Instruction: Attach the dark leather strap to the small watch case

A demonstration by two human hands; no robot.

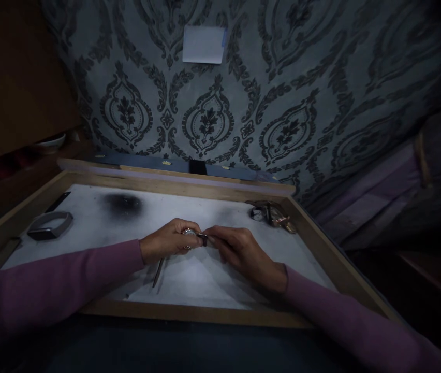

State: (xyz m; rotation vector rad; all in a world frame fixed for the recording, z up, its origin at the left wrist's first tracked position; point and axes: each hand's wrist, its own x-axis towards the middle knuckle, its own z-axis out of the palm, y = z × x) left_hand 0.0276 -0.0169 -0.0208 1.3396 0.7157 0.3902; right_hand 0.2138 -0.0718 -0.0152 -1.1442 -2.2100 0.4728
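Wristwatch [189, 232] sits between both hands above a wooden tray [205, 313], long axis running roughly left-right, dark strap end pointing right. Leftmost lies a grey-banded smartwatch [45, 234]; the left hand [166, 241] pinches the watch case; the right hand's [245, 252] fingertips, nearly together, meet the strap, their hold unclear.

Glossy metal watch [190, 232], matt wooden tray [205, 313], smooth paper-like lining [201, 285]
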